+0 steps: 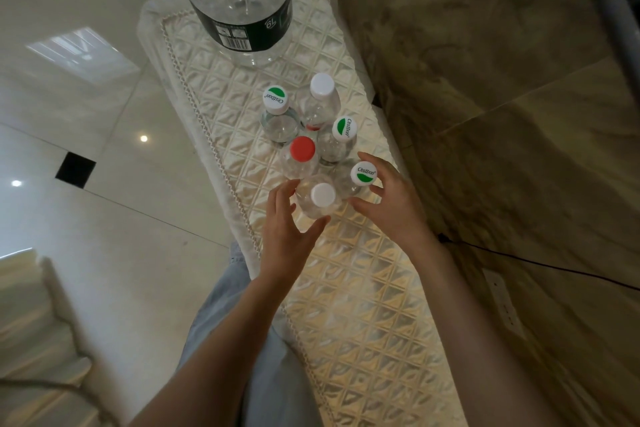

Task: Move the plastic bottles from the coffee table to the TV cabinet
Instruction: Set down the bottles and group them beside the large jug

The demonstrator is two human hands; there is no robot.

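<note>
1. You are standing at the cabinet's long edge, leg against it, so both forearms are reaching in over the quilted cover [363,305] toward the cluster of small bottles.
2. Your left hand [287,229] is cupping the nearest white-capped bottle [320,199]: fingers spread and curved along its left side, thumb lying under its near side. It looks like a loose wrap rather than a firm grip, probably steadying the bottle where it stands.
3. Your right hand [389,199] is curling round the green-logo bottle [362,175] beside it, fingers and thumb bracketing the cap and shoulder, seemingly nudging it tight against its neighbours.
4. Just beyond, the red-capped bottle [302,151] and three more are standing upright, touching, packed close, likely so they take little room.
5. Farthest off, the large clear jug [239,0] is sitting apart at the far end.
6. All visible bottles are standing on this covered surface by the wall, which I judge to be the TV cabinet; the coffee table is not showing.
</note>
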